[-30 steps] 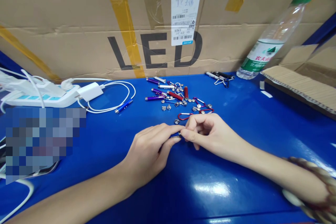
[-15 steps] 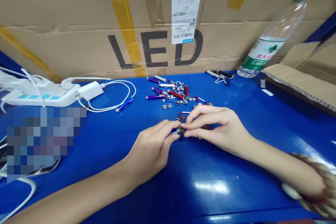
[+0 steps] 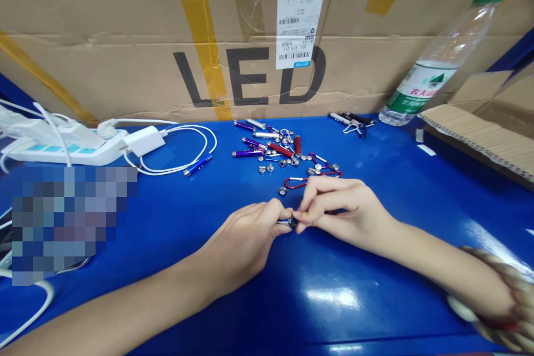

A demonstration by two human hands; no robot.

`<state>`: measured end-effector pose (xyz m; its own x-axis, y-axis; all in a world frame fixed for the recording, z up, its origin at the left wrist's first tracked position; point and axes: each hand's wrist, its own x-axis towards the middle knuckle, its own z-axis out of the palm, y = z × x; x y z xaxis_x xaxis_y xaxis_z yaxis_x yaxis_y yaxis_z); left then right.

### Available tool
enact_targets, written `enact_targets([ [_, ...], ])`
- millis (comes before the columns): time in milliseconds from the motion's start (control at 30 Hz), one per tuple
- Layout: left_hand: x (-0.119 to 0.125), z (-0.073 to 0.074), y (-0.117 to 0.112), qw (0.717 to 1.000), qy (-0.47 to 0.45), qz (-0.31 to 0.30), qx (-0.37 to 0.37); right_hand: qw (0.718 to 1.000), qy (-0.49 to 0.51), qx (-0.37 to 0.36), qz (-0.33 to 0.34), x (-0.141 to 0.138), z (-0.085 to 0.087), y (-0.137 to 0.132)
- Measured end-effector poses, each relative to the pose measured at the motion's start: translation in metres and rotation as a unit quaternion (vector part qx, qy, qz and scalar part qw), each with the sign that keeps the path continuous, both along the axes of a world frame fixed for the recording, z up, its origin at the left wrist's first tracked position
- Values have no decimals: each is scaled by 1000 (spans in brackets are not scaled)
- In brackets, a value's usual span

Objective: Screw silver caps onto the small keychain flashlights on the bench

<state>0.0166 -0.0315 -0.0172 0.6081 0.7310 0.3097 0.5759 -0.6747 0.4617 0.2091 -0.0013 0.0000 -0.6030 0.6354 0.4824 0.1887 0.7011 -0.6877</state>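
Note:
Over the blue table, my left hand (image 3: 246, 239) is closed around a small blue keychain flashlight (image 3: 284, 223). Only its silvery-dark end shows; the fingers hide the rest of the tube. My right hand (image 3: 352, 208) pinches with thumb and fingertips right at that end. Whatever sits between those fingertips is too small and covered to make out. Just beyond the hands lie a red carabiner clip (image 3: 295, 182) and a round metal cap (image 3: 282, 191). Farther back is a loose pile of purple, silver and red flashlights (image 3: 280, 149) with clips, button cells and metal caps.
A blue flashlight (image 3: 198, 165) lies by a white charger (image 3: 144, 141) and power strip (image 3: 62, 150) at left. Black and silver flashlights (image 3: 354, 118), a water bottle (image 3: 429, 83) and an open carton (image 3: 479, 139) are at right. A large cardboard box (image 3: 137, 22) stands behind.
Both hands have come slightly closer to me with the flashlight, uncovering the red clip and metal cap. The flashlight's blue side now shows less. The view has shifted a little.

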Motion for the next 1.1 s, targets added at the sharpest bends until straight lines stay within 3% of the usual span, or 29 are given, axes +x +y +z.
enact_targets([
  [233, 2, 1, 0, 999, -10, 13, 29, 1000, -15, 2, -14, 0, -5, 0],
  [533, 1, -2, -1, 997, -43, 33, 48, 991, -28, -95, -95, -10, 2, -4],
  [733, 2, 3, -1, 994, -34, 56, 88, 979, -58, -160, -115, -13, 3, -6],
  [933, 5, 6, 0, 988, -38, 100, 115, 972, -39, -161, -168, -7, 13, -2],
  [1100, 6, 7, -2, 982, -27, 115, 147, 955, -35, -76, -283, 10, 7, 19],
])
